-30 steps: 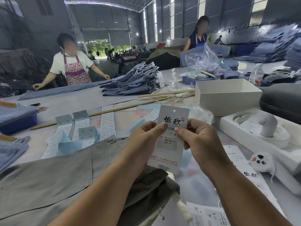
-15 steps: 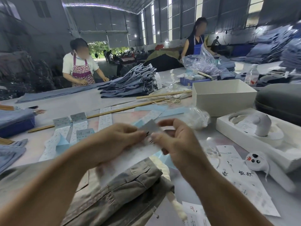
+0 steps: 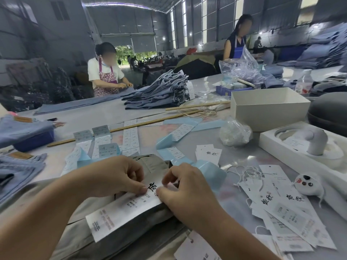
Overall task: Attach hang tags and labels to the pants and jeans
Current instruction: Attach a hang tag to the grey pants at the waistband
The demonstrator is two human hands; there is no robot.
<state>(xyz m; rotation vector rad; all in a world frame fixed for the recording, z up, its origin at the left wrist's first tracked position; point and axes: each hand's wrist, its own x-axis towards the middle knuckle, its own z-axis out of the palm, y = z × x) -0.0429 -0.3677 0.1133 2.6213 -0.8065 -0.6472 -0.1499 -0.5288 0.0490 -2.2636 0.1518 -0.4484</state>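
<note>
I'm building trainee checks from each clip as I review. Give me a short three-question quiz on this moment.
1. True or false: both hands, left hand and right hand, pinch the same hang tag.
2. What does the tag lie on? A) the white box B) the khaki pants C) the jeans stack
3. Fill in: spare tags lie on the table to the person's ____.

Key: 1 true; 2 B; 3 right.
</note>
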